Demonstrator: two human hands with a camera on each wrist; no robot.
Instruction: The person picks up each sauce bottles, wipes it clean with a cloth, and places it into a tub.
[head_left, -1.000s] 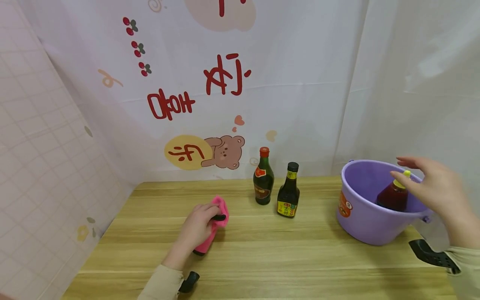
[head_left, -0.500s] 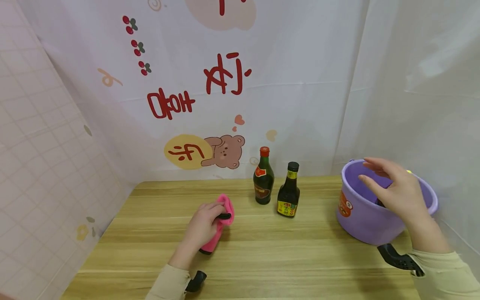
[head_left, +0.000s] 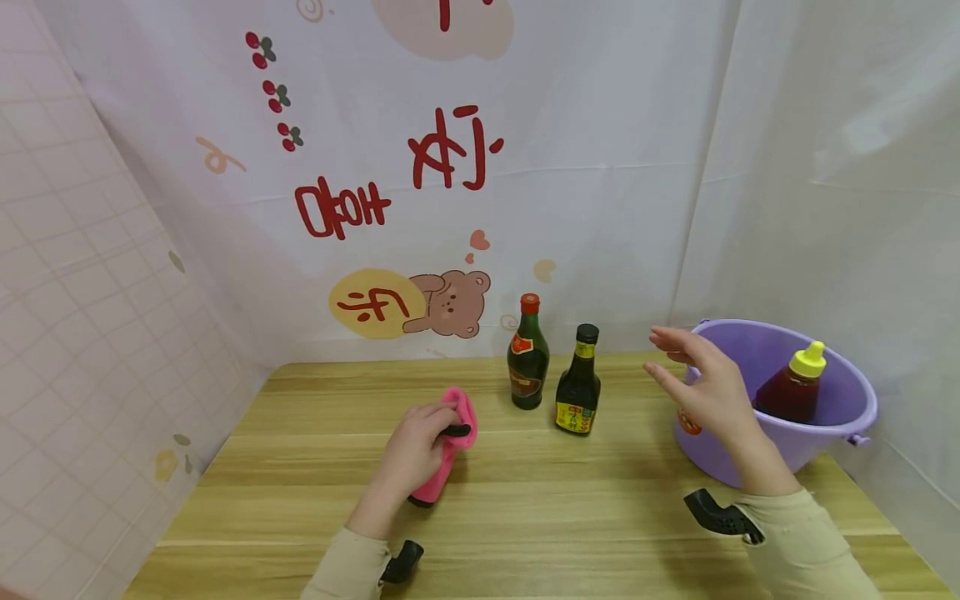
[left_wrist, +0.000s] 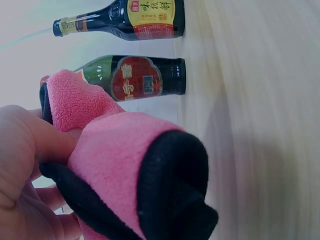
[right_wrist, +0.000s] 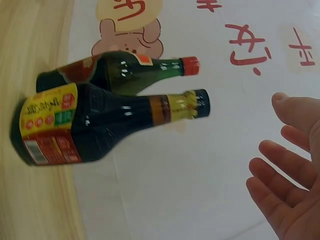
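Note:
My left hand [head_left: 412, 454] grips a pink cloth with black trim [head_left: 448, 442] on the wooden table [head_left: 525, 508]; in the left wrist view the cloth [left_wrist: 125, 165] bulges out of the fingers. My right hand [head_left: 701, 387] hovers open above the table, fingers spread, between a purple bucket [head_left: 840, 417] and two dark bottles. The nearer bottle has a black cap and yellow label [head_left: 577, 382] [right_wrist: 95, 125]. The one behind it is green with a red cap [head_left: 527, 354] [right_wrist: 120, 70] [left_wrist: 132, 77]. A red sauce bottle with a yellow cap [head_left: 793, 385] stands inside the bucket.
A white printed curtain [head_left: 450, 183] hangs behind the table and along the right side. A tiled pink wall [head_left: 90, 333] closes the left. Bare tabletop lies between my two hands.
My right hand has moved left from over the bucket to the space beside the black-capped bottle, uncovering the sauce bottle. My left hand has slid the cloth slightly to the right.

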